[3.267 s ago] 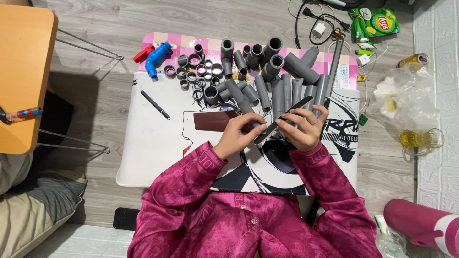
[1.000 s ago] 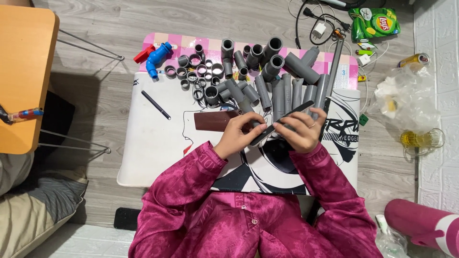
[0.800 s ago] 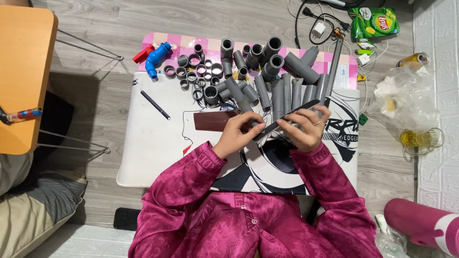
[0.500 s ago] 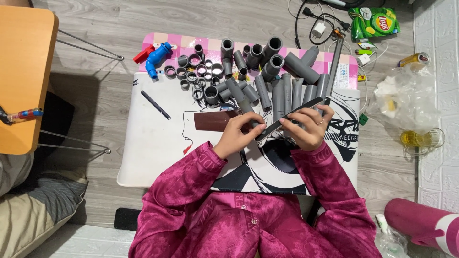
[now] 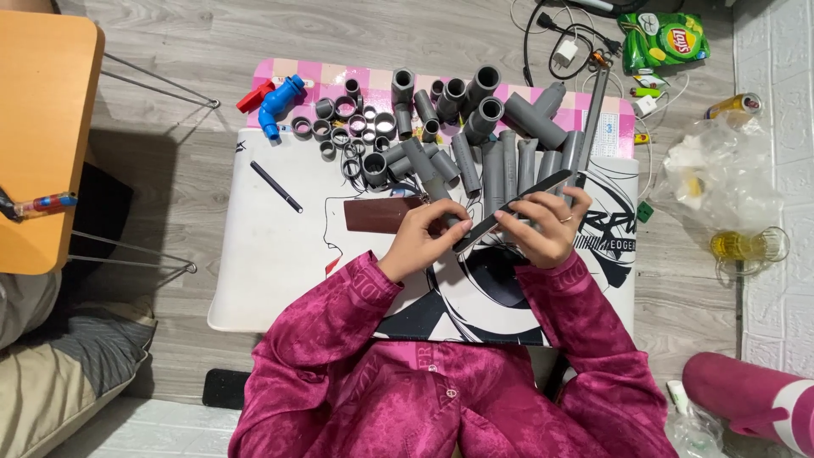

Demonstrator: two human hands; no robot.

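Note:
My right hand grips a long flat dark file that slants from lower left to upper right over the mat. My left hand pinches a small grey pipe piece against the file's lower end. A brown sandpaper sheet lies just left of my left hand. Both hands hover over the white printed mat, right in front of a pile of grey pipe sections.
Grey rings and short couplings lie at the mat's back left, beside a blue valve with a red handle. A black pen rests on the mat. An orange table stands left; cables, a snack bag and a glass mug lie right.
The file's far end has tipped slightly higher and my right hand has shifted a little to the right along it. My left hand stays in place.

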